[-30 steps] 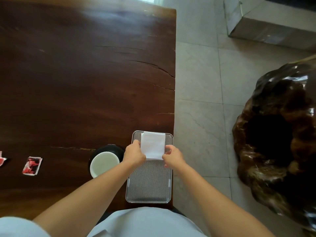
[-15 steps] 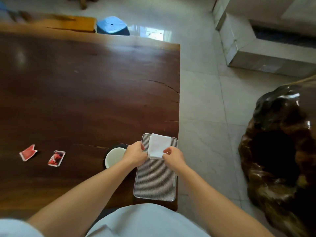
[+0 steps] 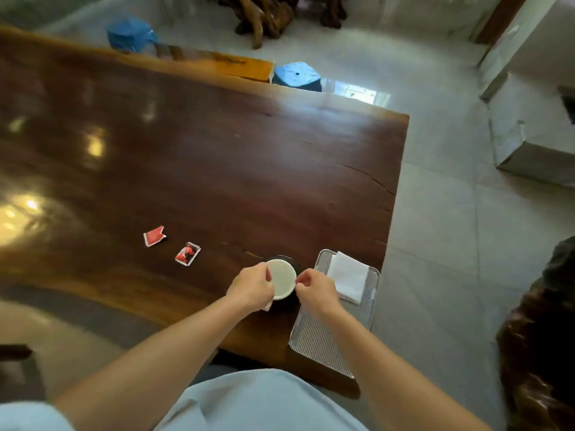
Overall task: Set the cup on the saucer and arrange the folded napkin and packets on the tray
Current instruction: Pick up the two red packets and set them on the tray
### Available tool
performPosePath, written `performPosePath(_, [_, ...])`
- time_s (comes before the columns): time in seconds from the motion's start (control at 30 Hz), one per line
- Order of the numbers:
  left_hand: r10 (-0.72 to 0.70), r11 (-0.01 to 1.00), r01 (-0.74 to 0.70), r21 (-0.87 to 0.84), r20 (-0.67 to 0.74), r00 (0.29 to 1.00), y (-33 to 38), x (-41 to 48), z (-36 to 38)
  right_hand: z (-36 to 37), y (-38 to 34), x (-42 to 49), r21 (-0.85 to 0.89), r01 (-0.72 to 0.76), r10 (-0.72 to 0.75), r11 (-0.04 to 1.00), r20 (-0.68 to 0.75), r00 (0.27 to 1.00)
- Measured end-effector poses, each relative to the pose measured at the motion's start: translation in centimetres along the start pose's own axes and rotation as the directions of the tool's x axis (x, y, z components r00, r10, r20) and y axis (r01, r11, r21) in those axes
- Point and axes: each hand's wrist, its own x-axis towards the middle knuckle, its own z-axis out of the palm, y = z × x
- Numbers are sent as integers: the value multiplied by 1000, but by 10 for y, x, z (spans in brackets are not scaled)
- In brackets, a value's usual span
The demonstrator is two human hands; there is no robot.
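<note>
The saucer (image 3: 295, 263) shows only as a dark arc behind the cup (image 3: 281, 281); the rest lies under the cup and the hands. The left hand (image 3: 250, 286) grips the cup's left side and covers it, its fingertips out of sight. Whether the right hand (image 3: 315, 287), fingers curled at the right rim, pinches the cup or only lies beside it cannot be told. The print on the red packet (image 3: 154, 235) and the red-and-black packet (image 3: 187, 253) is too small to read. The table (image 3: 217, 169) runs off the left edge.
</note>
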Motion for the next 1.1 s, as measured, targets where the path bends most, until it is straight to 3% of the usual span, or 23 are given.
performPosePath(0.2, [-175, 984, 175, -40, 6, 985, -75, -9, -20, 51, -38, -4, 8, 55, -56, 998, 155, 986])
performPosePath(0.37, [-228, 972, 229, -54, 15, 974, -128, -12, -25, 88, -60, -8, -19, 76, -70, 997, 226, 972])
performPosePath(0.6, [-146, 989, 146, 4, 119, 982, -186, 29, -63, 117, -99, 2, -66, 2, 12, 998, 208, 978])
performPosePath(0.8, [-92, 996, 91, 11, 93, 991, -241, 75, -117, 150, -141, 20, -112, -114, 136, 987, 206, 969])
performPosePath(1.1, [-50, 995, 36, 93, 161, 986, -292, 115, -151, 204, -161, 18, -9, -304, 303, 953, 132, 944])
